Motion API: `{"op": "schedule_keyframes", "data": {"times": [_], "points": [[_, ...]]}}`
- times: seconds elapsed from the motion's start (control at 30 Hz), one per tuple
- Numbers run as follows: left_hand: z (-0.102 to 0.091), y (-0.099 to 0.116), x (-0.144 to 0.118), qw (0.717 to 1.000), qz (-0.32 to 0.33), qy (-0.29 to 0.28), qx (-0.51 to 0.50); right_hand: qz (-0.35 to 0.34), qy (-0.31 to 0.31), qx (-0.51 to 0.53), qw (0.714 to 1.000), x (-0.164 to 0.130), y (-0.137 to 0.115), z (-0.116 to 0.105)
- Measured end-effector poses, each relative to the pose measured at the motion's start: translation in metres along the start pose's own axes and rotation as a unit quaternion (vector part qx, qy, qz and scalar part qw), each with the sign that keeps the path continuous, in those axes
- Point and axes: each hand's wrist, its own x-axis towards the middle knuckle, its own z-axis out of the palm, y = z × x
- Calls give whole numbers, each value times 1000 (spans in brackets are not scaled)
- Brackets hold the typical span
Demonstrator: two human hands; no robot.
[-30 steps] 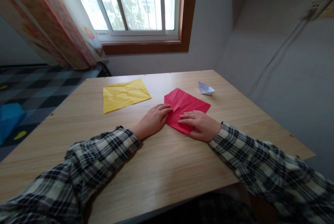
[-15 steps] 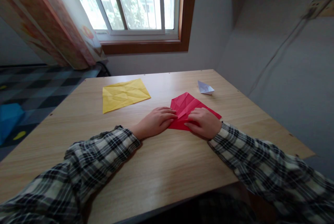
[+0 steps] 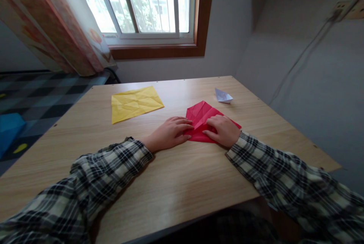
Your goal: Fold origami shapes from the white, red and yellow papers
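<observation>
A creased red paper (image 3: 202, 113), folded into a triangle, lies flat on the wooden table (image 3: 176, 175). My left hand (image 3: 170, 132) rests palm down at its left edge, fingertips pressing on the paper. My right hand (image 3: 224, 130) lies flat on the paper's right half, fingers pointing left and pressing it down. Both arms wear plaid sleeves.
A crumpled yellow paper sheet (image 3: 135, 102) lies on the table to the left. A small white folded paper boat (image 3: 223, 96) sits at the back right. A window and curtain stand behind the table, a grey wall at right.
The red paper went from an open sheet to a folded triangle. My right hand moved up a little and now presses flat on the fold; my left hand stayed in place.
</observation>
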Motion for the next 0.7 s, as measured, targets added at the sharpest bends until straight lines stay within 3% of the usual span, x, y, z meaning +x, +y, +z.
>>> {"op": "schedule_keyframes", "data": {"times": [0.33,0.7], "points": [[-2,2,0,1000,-6,-4,-1,50,11,41,998,-1,1,2],[-1,2,-2,1000,-3,-9,25,-17,-2,33,999,0,6,2]]}}
